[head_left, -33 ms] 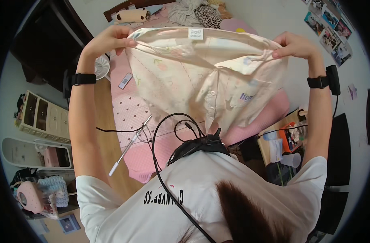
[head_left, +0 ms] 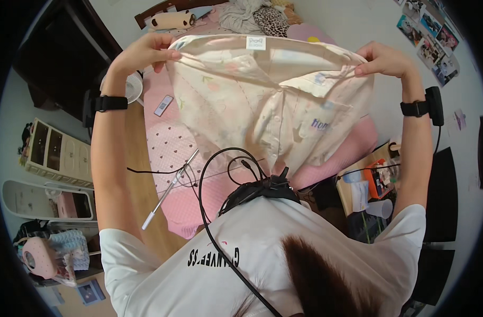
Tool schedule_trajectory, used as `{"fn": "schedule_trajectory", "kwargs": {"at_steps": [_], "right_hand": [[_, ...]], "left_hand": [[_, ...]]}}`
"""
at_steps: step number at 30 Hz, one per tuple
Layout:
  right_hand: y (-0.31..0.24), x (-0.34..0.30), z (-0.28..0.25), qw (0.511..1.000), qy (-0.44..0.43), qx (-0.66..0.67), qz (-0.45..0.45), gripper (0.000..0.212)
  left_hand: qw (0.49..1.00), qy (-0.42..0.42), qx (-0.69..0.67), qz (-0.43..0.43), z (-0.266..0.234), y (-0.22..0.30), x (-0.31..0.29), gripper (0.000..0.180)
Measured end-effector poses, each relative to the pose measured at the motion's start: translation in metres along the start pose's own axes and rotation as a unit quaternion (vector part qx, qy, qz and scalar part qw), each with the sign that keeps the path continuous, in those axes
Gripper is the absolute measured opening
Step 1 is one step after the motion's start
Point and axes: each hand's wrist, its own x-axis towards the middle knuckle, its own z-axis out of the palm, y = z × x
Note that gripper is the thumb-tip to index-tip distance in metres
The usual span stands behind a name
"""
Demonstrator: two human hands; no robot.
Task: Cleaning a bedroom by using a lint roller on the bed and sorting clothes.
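Observation:
A cream button-up pajama top with a pale floral print, a collar and a chest pocket is spread out in front of me. At its upper left corner my left hand pinches the fabric between thumb and fingers. My right hand grips the upper right corner in the same way. Between the two hands the upper edge is stretched, and a white label shows inside the neck. The front hangs down toward me, its buttons running along the middle and its lower part bunched near my waist.
Below the top lies a pink quilted bed cover with a slim white stick and a small flat rectangular object. Black cables loop across my front. A cluttered side table stands right, a white fan left.

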Motion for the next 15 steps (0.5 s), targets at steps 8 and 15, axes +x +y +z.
{"fn": "schedule_trajectory", "kwargs": {"at_steps": [8,15], "right_hand": [[0.06,0.011,0.016,0.955,0.126,-0.232,0.136,0.021],[0.068,0.004,0.028,0.955,0.239,-0.009,0.176,0.025]], "left_hand": [[0.996,0.08,0.038,-0.009,0.028,-0.004,0.039,0.027],[0.984,0.153,-0.078,0.046,0.043,-0.01,0.06,0.027]]}}
